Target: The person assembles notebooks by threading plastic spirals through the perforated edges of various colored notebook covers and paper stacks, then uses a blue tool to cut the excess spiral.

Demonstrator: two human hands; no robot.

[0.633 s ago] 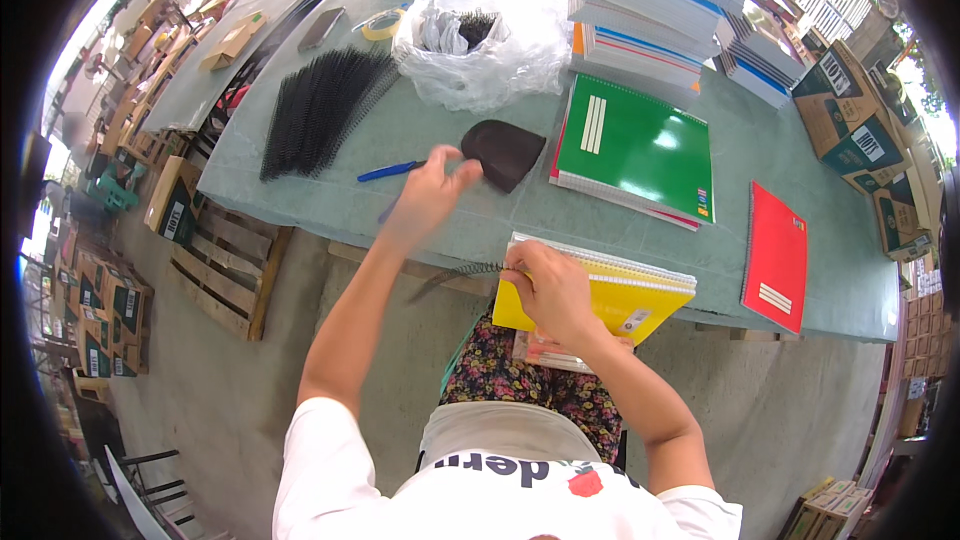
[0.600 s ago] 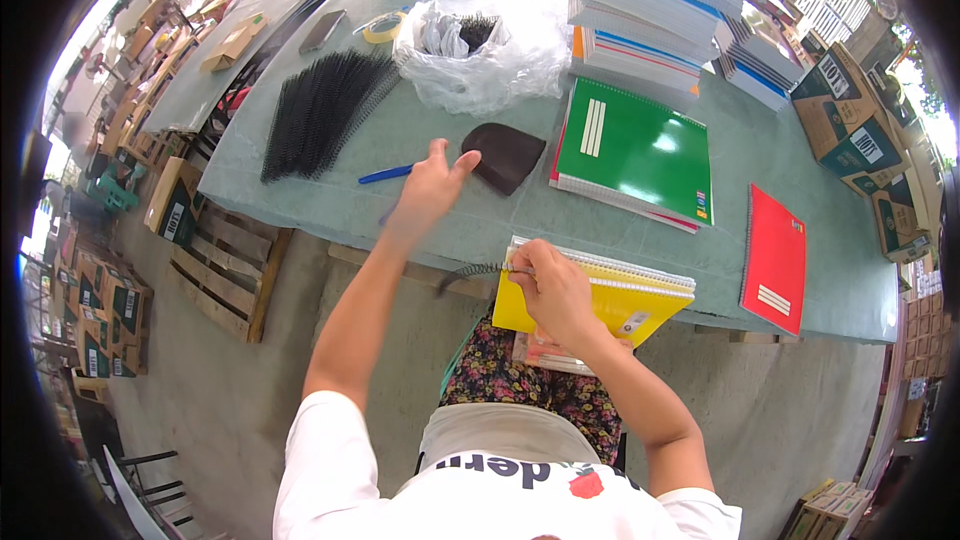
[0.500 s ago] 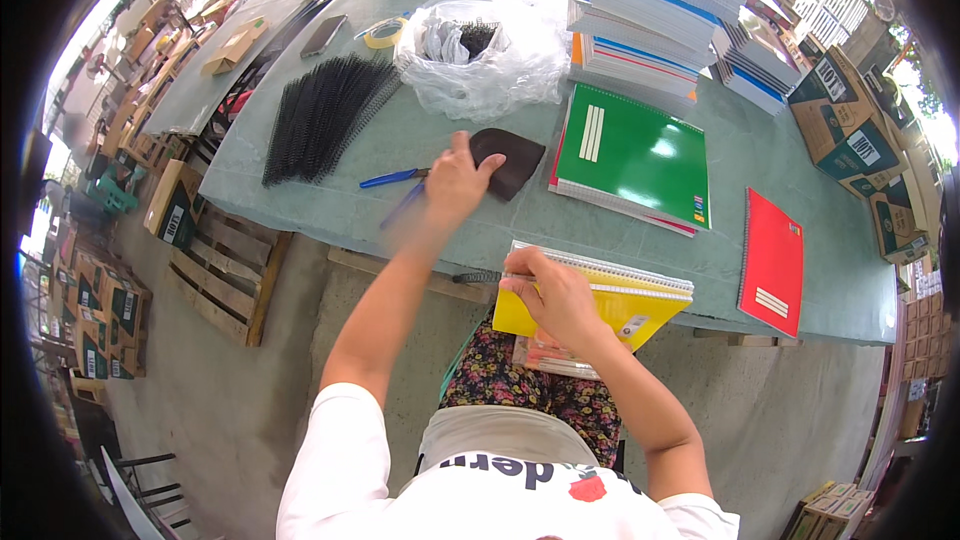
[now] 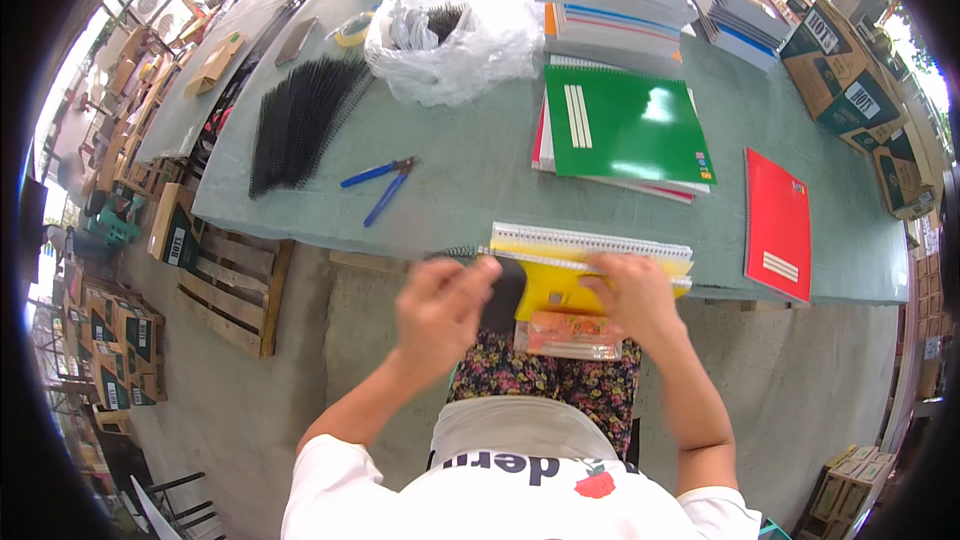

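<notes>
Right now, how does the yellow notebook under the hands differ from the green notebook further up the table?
The yellow notebook hangs over the table's near edge, held by both hands; the green notebook lies untouched, fully on the table. The green one tops a small stack; the yellow one's spiral edge shows. Both are closed.

Pliers point(image 4: 382, 183) left of notebook stack point(image 4: 622, 125); coil bundle point(image 4: 300, 120) farther left.

I see a matt grey-green table top point(image 4: 470, 175) that looks like smooth painted board, and on it a glossy green notebook cover point(image 4: 625, 125) catching glare. The bag point(image 4: 450, 40) is thin, crinkled clear plastic; the pliers point(image 4: 385, 180) have blue plastic-coated handles, and the pallet point(image 4: 235, 290) below is rough bare wood.
</notes>
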